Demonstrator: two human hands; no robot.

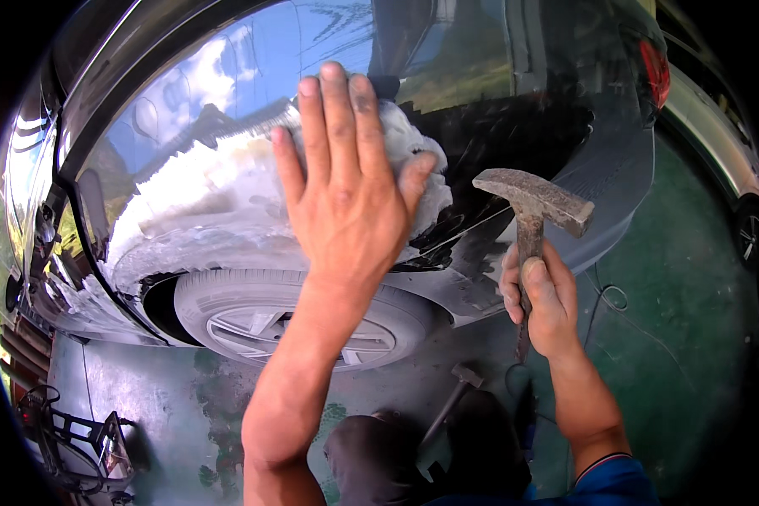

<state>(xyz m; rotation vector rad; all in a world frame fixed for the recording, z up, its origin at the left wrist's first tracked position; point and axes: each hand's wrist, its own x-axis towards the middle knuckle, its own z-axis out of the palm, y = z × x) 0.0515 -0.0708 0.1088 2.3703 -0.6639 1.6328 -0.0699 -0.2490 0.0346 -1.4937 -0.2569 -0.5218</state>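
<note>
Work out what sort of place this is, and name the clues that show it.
Probably a car body workshop: the car has a white, filler-like patch above its wheel, the right hand grips a hammer, and another hammer shows lower down.

One head view: wide fisheye, looks steeply down and forward from above the wearer's legs at 6 o'clock. Close range. Car panel spans 9 through 2, bent by the lens; wheel at 7-8, seen from above, foreshortened. Left hand just off centre toward 11, right hand past 3.
</note>
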